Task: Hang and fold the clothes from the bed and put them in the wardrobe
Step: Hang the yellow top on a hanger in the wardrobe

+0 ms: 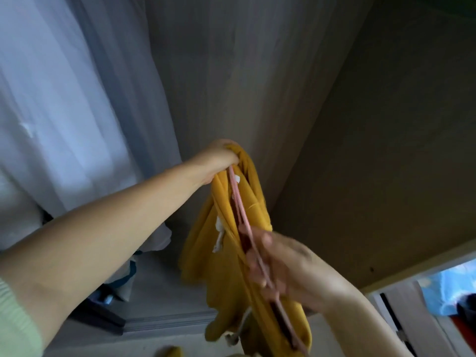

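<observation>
A mustard-yellow garment [231, 261] hangs in the middle of the view, held up in the air. A thin pink hanger [238, 199] runs through its neck opening. My left hand [215, 159] grips the top of the garment together with the upper end of the hanger. Lower down, my right hand [275, 261] is blurred and its fingers curl round the pink hanger inside the cloth. White labels show inside the garment. The bed is out of view.
A wood-grain wardrobe panel [231, 73] rises straight ahead, with a darker panel [386, 150] to the right. A white sheer curtain [64, 99] hangs at the left. Blue and red items [450, 292] lie at the lower right; floor clutter sits at the lower left.
</observation>
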Action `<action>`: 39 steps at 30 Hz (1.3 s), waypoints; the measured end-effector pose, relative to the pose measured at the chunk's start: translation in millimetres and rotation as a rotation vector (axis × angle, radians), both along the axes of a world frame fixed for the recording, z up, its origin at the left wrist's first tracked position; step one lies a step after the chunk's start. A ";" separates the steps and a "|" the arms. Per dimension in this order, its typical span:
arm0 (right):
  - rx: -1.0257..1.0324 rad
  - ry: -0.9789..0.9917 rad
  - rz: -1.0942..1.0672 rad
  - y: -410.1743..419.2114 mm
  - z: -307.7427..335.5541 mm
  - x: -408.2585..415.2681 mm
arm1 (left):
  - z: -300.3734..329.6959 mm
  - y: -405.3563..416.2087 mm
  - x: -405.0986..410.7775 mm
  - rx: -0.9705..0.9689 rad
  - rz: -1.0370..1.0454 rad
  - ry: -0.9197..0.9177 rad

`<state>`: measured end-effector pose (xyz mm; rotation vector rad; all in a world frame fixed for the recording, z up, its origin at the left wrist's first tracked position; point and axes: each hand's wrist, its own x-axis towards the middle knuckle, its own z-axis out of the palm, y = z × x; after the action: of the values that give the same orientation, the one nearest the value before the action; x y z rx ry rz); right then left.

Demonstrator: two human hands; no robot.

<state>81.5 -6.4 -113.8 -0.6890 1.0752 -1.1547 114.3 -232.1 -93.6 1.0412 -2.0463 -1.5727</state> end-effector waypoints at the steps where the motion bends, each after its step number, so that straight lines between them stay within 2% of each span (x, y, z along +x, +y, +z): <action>1: 0.056 0.066 -0.103 -11.4 -3.3 -0.1 | 2.0 4.6 -0.6 -0.045 -0.024 0.011; 3: 0.135 0.424 -0.276 -34.0 -6.8 1.2 | 2.5 14.5 -2.4 -0.102 -0.069 0.011; 5: 0.134 0.690 -0.283 -51.7 -8.5 4.8 | 1.4 17.2 -0.5 -0.146 -0.090 -0.001; 6: 0.133 0.710 -0.268 -53.4 -12.5 3.2 | -0.1 15.9 2.0 -0.162 -0.091 -0.006; 9: 0.255 0.545 -0.197 -56.4 -21.9 -4.5 | -0.4 21.5 8.3 -0.244 -0.114 0.043; 13: 0.473 0.669 -0.288 -76.0 -36.8 -6.8 | 17.2 45.7 -6.0 -0.394 -0.402 0.130; 15: 0.385 0.484 -0.315 -80.0 -32.4 -15.0 | 28.6 38.9 -16.0 -0.315 -0.328 0.194; 17: 0.242 0.225 -0.212 -72.6 -13.0 -30.0 | 34.5 20.4 -18.5 -0.187 -0.148 0.274; 18: 0.213 0.248 -0.092 -65.8 -2.8 -39.2 | 34.8 10.1 -15.9 -0.143 -0.081 0.295; 21: 0.322 0.616 0.301 -41.3 8.9 -58.5 | 28.5 -9.2 -7.9 -0.057 -0.008 0.305; 23: 0.349 0.715 0.352 -32.0 7.8 -60.7 | 23.1 -9.5 -7.9 -0.051 -0.014 0.299; 25: 0.288 0.667 0.274 -32.1 9.2 -56.4 | 21.4 -7.6 -10.4 -0.184 -0.040 0.286; 29: 0.211 0.425 -0.024 -47.0 23.5 -47.2 | 24.0 1.7 -4.9 -0.627 -0.136 0.175; 32: 0.212 0.154 -0.235 -61.3 38.3 -40.8 | 17.6 22.9 0.2 -0.717 -0.371 0.194; 34: 0.194 -0.016 -0.285 -64.3 47.4 -37.6 | 14.7 30.3 -3.2 -0.642 -0.365 0.200; 36: 0.133 -0.146 -0.299 -59.4 49.7 -36.3 | 18.0 21.2 -6.9 -0.433 -0.148 0.205; 39: 0.032 -0.185 -0.223 -30.5 38.3 -36.9 | 18.5 -2.5 -2.5 -0.151 0.057 0.224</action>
<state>44.6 -37.0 -75.5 -0.4347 1.0282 -1.3615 111.9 -234.6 -75.1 0.8215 -1.9319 -1.4120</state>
